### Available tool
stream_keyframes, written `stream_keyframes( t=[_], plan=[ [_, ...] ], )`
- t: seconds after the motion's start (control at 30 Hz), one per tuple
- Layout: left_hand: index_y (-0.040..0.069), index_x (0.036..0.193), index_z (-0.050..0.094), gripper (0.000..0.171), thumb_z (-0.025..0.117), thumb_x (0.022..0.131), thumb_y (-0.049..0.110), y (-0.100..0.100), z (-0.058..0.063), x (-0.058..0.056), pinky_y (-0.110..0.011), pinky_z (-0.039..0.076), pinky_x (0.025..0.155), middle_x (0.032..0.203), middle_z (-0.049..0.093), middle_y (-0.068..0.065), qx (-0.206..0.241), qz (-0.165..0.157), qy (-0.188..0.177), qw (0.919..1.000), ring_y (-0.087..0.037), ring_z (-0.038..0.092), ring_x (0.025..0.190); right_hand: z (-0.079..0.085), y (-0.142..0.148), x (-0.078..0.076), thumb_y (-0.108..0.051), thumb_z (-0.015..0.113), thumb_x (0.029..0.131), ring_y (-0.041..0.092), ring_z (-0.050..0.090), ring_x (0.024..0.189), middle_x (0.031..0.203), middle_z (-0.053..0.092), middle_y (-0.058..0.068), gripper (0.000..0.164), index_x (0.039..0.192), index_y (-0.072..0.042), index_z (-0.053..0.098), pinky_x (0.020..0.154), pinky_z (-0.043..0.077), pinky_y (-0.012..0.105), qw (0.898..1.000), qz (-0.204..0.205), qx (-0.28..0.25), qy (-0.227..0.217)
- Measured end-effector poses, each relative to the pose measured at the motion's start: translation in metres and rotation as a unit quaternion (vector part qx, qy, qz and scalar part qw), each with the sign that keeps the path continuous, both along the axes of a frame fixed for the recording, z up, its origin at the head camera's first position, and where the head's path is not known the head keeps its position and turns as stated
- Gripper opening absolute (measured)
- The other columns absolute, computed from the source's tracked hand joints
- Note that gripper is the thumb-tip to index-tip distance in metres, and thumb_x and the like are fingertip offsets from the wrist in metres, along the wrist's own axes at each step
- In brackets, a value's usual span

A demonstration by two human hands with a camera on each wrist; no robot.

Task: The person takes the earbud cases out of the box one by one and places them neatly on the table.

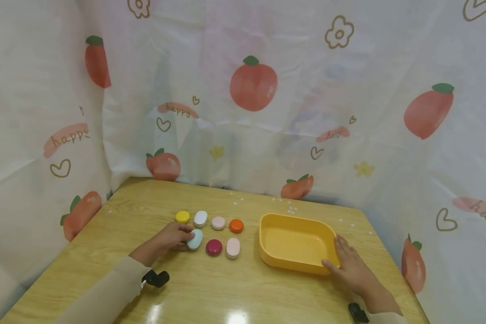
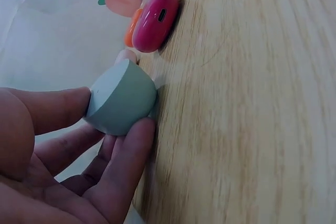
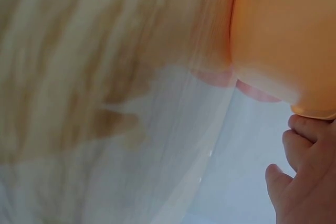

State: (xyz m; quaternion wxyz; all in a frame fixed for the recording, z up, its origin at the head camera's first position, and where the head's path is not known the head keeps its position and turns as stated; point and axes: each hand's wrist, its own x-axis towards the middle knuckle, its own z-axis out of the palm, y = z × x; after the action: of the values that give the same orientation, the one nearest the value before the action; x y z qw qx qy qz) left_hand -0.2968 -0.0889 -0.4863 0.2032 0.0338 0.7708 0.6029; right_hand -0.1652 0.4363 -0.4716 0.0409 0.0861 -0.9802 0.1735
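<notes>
My left hand pinches a light blue earbud case between thumb and fingers. In the left wrist view the light blue case is tilted, close to the wooden tabletop, with a fingertip at its lower side. Just right of it lies a crimson earbud case, whose port slot shows in the left wrist view. My right hand rests against the right end of a yellow plastic bin, fingers extended along the side and thumb spread toward the front corner. In the right wrist view its fingertips touch the bin's edge.
Behind the light blue case stand a yellow case, a white case, a round pale pink case and an orange case. An oblong pink case lies beside the crimson one. A fruit-printed curtain borders the table.
</notes>
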Motion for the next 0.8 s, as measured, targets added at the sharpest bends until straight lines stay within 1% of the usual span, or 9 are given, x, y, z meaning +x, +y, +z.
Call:
stream_keyframes(
  t=[0.17,0.27,0.33,0.4,0.5,0.57,0.63,0.7,0.8],
  plan=[
    [-0.011,0.122,0.057,0.035,0.065,0.093,0.006,0.004,0.002,0.002,-0.037,0.057,0.071,0.108,0.061,-0.017,-0.023,0.012,0.015,0.9996,-0.021,0.063,0.087,0.001,0.000,-0.001,-0.045,0.052,0.099,0.049,0.010,0.141,0.154,0.009,0.034,0.087,0.148,0.014,0.012,0.114,0.001,0.056,1.000,-0.003,-0.002,-0.002],
    [-0.010,0.120,0.059,0.032,0.065,0.093,0.007,0.007,0.004,0.003,-0.035,0.057,0.070,0.105,0.062,-0.016,-0.053,0.014,0.034,0.9979,-0.021,0.062,0.087,0.000,0.001,-0.002,-0.045,0.052,0.099,0.049,0.010,0.141,0.154,0.009,0.034,0.087,0.148,0.015,0.013,0.114,0.002,0.057,1.000,-0.002,-0.001,-0.002],
    [-0.009,0.118,0.061,0.030,0.064,0.093,0.008,0.008,0.005,0.003,-0.033,0.056,0.068,0.103,0.063,-0.014,-0.086,0.013,0.054,0.9948,-0.020,0.060,0.086,0.000,0.000,-0.002,-0.045,0.052,0.099,0.049,0.010,0.141,0.154,0.009,0.034,0.087,0.148,0.015,0.013,0.113,0.003,0.058,1.000,-0.001,0.001,-0.001],
    [-0.007,0.116,0.064,0.027,0.063,0.094,0.009,0.008,0.006,0.003,-0.031,0.054,0.066,0.100,0.063,-0.011,-0.124,0.010,0.078,0.9891,-0.019,0.059,0.083,0.000,0.000,-0.002,-0.044,0.052,0.099,0.049,0.010,0.141,0.154,0.010,0.034,0.086,0.148,0.015,0.013,0.113,0.004,0.059,1.000,0.000,0.002,0.000],
    [-0.005,0.110,0.067,0.022,0.062,0.094,0.008,0.009,0.007,0.005,-0.029,0.052,0.063,0.095,0.064,-0.009,-0.165,0.005,0.112,0.9799,-0.019,0.058,0.078,0.001,-0.001,-0.002,-0.043,0.053,0.099,0.049,0.010,0.141,0.154,0.009,0.034,0.086,0.148,0.015,0.013,0.112,0.005,0.060,1.000,-0.001,0.000,-0.001],
    [-0.006,0.109,0.067,0.021,0.061,0.094,0.007,0.009,0.009,0.007,-0.030,0.052,0.063,0.094,0.064,-0.009,-0.180,0.004,0.126,0.9756,-0.019,0.058,0.077,0.001,-0.001,-0.002,-0.043,0.053,0.099,0.049,0.010,0.141,0.154,0.009,0.034,0.086,0.148,0.015,0.013,0.112,0.005,0.060,1.000,-0.001,0.000,-0.003],
    [-0.006,0.108,0.067,0.021,0.061,0.093,0.007,0.009,0.009,0.008,-0.030,0.051,0.064,0.096,0.065,-0.009,-0.188,0.008,0.133,0.9731,-0.019,0.058,0.079,0.001,0.000,-0.002,-0.043,0.053,0.099,0.049,0.010,0.141,0.154,0.009,0.034,0.086,0.148,0.015,0.013,0.112,0.006,0.061,1.000,-0.002,0.003,-0.004],
    [-0.007,0.110,0.066,0.022,0.061,0.094,0.007,0.010,0.009,0.009,-0.030,0.052,0.064,0.098,0.065,-0.011,-0.189,0.011,0.134,0.9727,-0.019,0.059,0.080,0.001,0.000,-0.002,-0.043,0.053,0.099,0.049,0.010,0.141,0.154,0.009,0.034,0.086,0.148,0.014,0.012,0.112,0.006,0.061,1.000,-0.002,0.005,-0.004],
    [-0.006,0.109,0.066,0.022,0.061,0.094,0.008,0.010,0.008,0.011,-0.029,0.052,0.063,0.099,0.065,-0.011,-0.194,0.016,0.133,0.9718,-0.019,0.058,0.081,0.002,-0.001,-0.002,-0.043,0.053,0.099,0.049,0.011,0.141,0.154,0.010,0.034,0.086,0.148,0.015,0.012,0.111,0.007,0.061,1.000,-0.002,0.005,-0.004]
  ],
)
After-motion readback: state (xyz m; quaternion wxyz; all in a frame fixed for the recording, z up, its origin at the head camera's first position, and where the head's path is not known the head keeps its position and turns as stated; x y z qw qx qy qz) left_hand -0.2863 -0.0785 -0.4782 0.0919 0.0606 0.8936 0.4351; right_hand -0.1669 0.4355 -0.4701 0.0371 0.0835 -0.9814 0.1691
